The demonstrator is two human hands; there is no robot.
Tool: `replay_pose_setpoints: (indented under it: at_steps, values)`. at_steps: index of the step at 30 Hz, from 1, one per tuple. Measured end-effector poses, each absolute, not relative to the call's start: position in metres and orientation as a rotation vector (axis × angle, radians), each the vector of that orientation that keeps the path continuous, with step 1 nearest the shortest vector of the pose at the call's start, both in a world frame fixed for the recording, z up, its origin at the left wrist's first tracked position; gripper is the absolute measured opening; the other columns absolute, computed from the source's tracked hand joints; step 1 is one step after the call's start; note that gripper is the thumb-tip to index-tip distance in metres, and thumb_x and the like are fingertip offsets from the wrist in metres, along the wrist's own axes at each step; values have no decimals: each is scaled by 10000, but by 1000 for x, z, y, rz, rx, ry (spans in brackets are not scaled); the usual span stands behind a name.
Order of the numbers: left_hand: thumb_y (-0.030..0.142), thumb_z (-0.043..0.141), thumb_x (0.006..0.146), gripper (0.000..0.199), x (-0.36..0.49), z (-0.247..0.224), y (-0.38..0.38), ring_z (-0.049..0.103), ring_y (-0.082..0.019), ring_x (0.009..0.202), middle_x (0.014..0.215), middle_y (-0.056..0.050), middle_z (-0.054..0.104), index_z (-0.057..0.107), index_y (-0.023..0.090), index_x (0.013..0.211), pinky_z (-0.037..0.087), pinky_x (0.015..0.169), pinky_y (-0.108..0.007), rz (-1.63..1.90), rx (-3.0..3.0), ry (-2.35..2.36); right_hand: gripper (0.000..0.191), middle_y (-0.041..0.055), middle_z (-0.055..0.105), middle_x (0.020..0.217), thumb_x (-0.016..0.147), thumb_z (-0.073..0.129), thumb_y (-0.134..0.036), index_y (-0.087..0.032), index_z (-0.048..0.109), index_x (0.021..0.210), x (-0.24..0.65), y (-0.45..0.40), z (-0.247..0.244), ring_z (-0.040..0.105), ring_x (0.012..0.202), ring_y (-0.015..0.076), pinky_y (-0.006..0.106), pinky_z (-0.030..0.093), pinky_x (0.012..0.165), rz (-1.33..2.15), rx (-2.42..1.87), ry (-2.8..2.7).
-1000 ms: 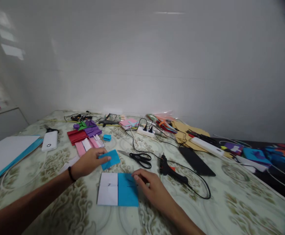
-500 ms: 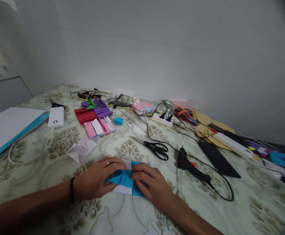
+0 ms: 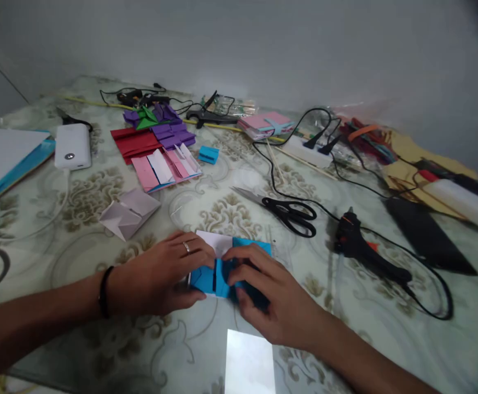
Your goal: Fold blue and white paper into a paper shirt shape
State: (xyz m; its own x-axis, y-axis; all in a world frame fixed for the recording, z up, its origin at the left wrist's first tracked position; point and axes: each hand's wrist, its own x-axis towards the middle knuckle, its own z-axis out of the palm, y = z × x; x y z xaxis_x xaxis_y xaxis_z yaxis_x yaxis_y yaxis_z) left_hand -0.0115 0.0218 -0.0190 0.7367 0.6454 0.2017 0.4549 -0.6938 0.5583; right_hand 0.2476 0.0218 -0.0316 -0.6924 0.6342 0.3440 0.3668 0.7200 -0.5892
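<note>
A blue and white folded paper [image 3: 210,279] lies on the patterned table cover, between and under my hands. My left hand [image 3: 161,273], with a ring and a dark wristband, holds its left part, fingers on top and thumb at the lower edge. My right hand [image 3: 267,290] has bent fingers pressed on the blue part at the right. Up and to the left is a pale folded paper [image 3: 129,212]. Beyond it lie pink and white folded papers [image 3: 165,167], a red one [image 3: 134,143] and a small blue one [image 3: 208,154].
Black scissors [image 3: 290,212] and a black glue gun [image 3: 370,254] with its cable lie to the right. A power strip [image 3: 307,151] stands behind them. At the left are a white power bank [image 3: 73,146] and large white sheets [image 3: 7,156].
The view has tilted down and moved closer. The blue flap between my hands, earlier raised at an angle, now lies flatter with a dark slit along the middle. Both hands stay on the paper.
</note>
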Motion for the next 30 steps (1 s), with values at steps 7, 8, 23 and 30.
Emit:
replay_pose_setpoints:
  at_steps: [7,8,23,30]
  values:
    - [124,668,878,492,-10,-19,19,628,-224,1188,1221,-50,682,488,236,1321,520,1072,-373,706,2440,882,532,148,642,1329,934,737,-362,-253,466,1378,243,19,-37,621,1244,314,488,549,1026,665,-824,-2386]
    - [122,665,874,506,-11,-20,18,625,-225,1197,1227,-48,677,483,244,1330,532,1064,-368,713,2431,891,530,145,643,1330,946,721,-342,-260,452,1395,242,19,-38,622,1248,312,487,549,1027,680,-834,-2374]
    - [133,649,900,353,-17,-15,28,626,-199,1039,1162,-68,622,499,210,1211,544,909,-341,640,2328,873,504,115,567,1227,887,657,-145,-243,470,1345,246,26,-32,615,1083,254,405,562,883,915,-857,-2243]
    - [153,665,933,215,-20,-20,30,633,-197,1104,1254,-82,592,566,209,1116,524,981,-347,663,2308,837,231,101,536,1241,931,666,-155,-232,606,1141,247,28,-33,599,1145,237,369,540,932,895,-847,-2239]
